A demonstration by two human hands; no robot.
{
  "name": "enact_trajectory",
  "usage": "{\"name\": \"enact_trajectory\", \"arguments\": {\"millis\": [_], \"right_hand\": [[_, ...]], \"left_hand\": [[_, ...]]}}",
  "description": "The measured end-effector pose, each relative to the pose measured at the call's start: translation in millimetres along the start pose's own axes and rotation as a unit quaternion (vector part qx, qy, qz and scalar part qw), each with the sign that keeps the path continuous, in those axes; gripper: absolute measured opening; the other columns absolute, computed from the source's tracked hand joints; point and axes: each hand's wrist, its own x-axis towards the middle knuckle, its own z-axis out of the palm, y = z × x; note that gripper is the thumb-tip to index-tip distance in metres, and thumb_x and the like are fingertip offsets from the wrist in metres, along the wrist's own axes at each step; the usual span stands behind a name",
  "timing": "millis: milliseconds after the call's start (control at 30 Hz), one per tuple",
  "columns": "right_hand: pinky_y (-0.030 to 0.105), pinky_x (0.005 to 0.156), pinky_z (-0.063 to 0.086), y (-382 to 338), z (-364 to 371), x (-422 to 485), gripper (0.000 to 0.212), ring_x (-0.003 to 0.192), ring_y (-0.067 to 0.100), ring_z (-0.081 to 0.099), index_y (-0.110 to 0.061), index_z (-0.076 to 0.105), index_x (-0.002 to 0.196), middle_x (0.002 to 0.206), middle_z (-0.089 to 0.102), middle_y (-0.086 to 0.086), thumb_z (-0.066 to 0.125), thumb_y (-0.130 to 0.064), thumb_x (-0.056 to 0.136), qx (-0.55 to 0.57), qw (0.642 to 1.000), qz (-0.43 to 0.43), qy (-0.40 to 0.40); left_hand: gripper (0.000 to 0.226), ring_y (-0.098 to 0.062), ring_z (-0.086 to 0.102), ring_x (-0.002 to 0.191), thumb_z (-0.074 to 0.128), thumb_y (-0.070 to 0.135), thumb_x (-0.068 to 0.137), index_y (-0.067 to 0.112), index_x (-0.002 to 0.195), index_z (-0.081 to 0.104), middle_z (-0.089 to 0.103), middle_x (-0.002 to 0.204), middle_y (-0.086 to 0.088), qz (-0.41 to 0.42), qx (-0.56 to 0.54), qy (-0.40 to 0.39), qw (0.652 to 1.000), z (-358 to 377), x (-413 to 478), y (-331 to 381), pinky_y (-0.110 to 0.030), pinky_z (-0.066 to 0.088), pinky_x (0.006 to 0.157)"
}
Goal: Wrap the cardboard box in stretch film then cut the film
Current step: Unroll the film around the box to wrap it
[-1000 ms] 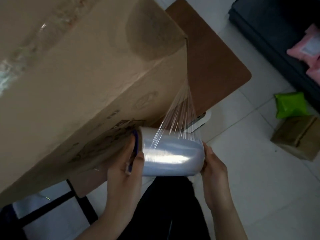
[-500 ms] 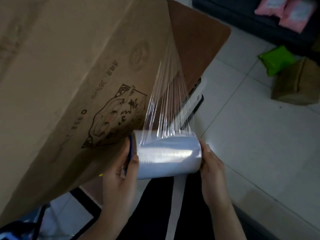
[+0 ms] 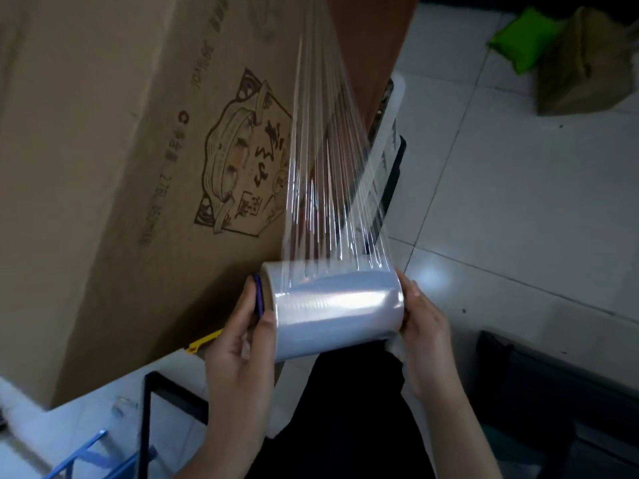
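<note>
From the head view we are looking down at a pale tiled floor (image 3: 518, 209) filling the right of the frame, with a green bag (image 3: 522, 39) and a small brown carton (image 3: 584, 63) lying at upper right. The cardboard box (image 3: 121, 167), matte brown with a printed emblem, is occupying the left and upper part of the frame. We are holding the stretch film roll (image 3: 337, 309), a glossy cylinder, at lower centre: our left hand (image 3: 242, 344) is curling around its purple-cored end, our right hand (image 3: 423, 337) is cupping the other end, both closed on it. The film (image 3: 325, 160) is running taut from roll up to the box's edge at top centre, gathering into shiny streaks. We judge that pulling unevenly could rope or tear this thin sheet, or loosening our hold could let it slacken.
</note>
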Motion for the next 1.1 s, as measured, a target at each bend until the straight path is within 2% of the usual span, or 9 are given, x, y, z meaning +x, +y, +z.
{"name": "enact_trajectory", "arguments": {"millis": [133,233,300,467,567,700,833,900,1100], "right_hand": [[0.034,0.098,0.052,26,-1,-26,0.047,0.12,0.019,0.063,-0.013,0.065,0.127,0.125,0.07,0.002,0.053,-0.033,0.086,0.011,0.999,-0.009,0.034],[0.017,0.082,0.055,48,2,-45,0.042,0.116,0.011,0.065,-0.018,0.067,0.124,0.12,0.072,-0.006,0.051,-0.032,0.087,0.026,0.999,-0.022,0.033],[0.013,0.082,0.053,65,3,-58,0.038,0.114,0.007,0.065,-0.021,0.07,0.118,0.12,0.073,-0.007,0.052,-0.032,0.087,0.04,0.998,-0.032,0.042],[0.011,0.08,0.052,99,12,-85,0.034,0.108,-0.001,0.067,-0.025,0.068,0.116,0.113,0.074,-0.015,0.048,-0.03,0.088,0.042,0.997,-0.056,0.041],[0.01,0.073,0.053,120,19,-98,0.034,0.099,-0.003,0.07,-0.024,0.067,0.113,0.104,0.076,-0.017,0.05,-0.03,0.084,0.052,0.996,-0.061,0.037],[0.01,0.069,0.054,146,29,-118,0.035,0.093,-0.003,0.071,-0.025,0.068,0.11,0.1,0.077,-0.018,0.052,-0.034,0.079,0.056,0.996,-0.063,0.037],[0.014,0.068,0.056,169,43,-137,0.033,0.092,0.002,0.073,-0.025,0.069,0.112,0.102,0.078,-0.013,0.054,-0.032,0.084,0.072,0.994,-0.059,0.048],[0.016,0.069,0.056,179,51,-146,0.034,0.096,0.005,0.073,-0.025,0.068,0.114,0.105,0.077,-0.011,0.055,-0.032,0.084,0.074,0.994,-0.056,0.05],[0.017,0.078,0.057,218,89,-155,0.039,0.106,0.006,0.069,-0.029,0.068,0.117,0.113,0.075,-0.013,0.055,-0.04,0.082,0.067,0.992,-0.064,0.084]], "left_hand": [[0.039,0.031,0.047,0.093,0.056,0.01,0.093,0.032,0.125,0.058,0.052,0.119,0.03,0.029,0.033,-0.017,0.999,-24,-8,-17,0.004,0.04,0.073],[0.041,0.03,0.049,0.094,0.058,0.009,0.092,0.044,0.112,0.06,0.055,0.121,0.027,0.053,0.041,-0.029,0.997,-44,-9,-31,0.003,0.04,0.07],[0.043,0.025,0.049,0.103,0.06,0.011,0.091,0.05,0.106,0.062,0.058,0.124,0.023,0.066,0.048,-0.049,0.995,-59,-9,-43,0.001,0.041,0.076],[0.036,0.018,0.047,0.115,0.059,0.022,0.083,0.048,0.108,0.064,0.057,0.117,0.039,0.094,0.065,-0.086,0.99,-95,-8,-65,-0.002,0.038,0.089],[0.038,0.013,0.048,0.118,0.063,0.014,0.089,0.044,0.112,0.063,0.057,0.12,0.037,0.094,0.057,-0.081,0.991,-116,-9,-77,-0.013,0.038,0.099],[0.034,0.007,0.049,0.121,0.059,0.024,0.086,0.047,0.111,0.062,0.056,0.122,0.034,0.076,0.044,-0.105,0.991,-142,-19,-83,-0.008,0.041,0.094],[0.053,-0.018,0.041,0.126,0.061,0.043,0.071,0.044,0.123,0.056,0.045,0.138,-0.005,0.069,0.088,-0.127,0.986,-170,-23,-81,-0.018,0.028,0.094],[0.062,-0.027,0.044,0.125,0.062,0.047,0.067,0.039,0.129,0.054,0.048,0.138,-0.014,0.071,0.109,-0.141,0.981,-184,-20,-83,-0.019,0.029,0.093],[0.069,-0.01,0.056,0.119,0.063,0.047,0.065,0.034,0.131,0.052,0.061,0.131,0.006,0.082,0.128,-0.175,0.973,-220,13,-90,-0.021,0.043,0.097]]}}
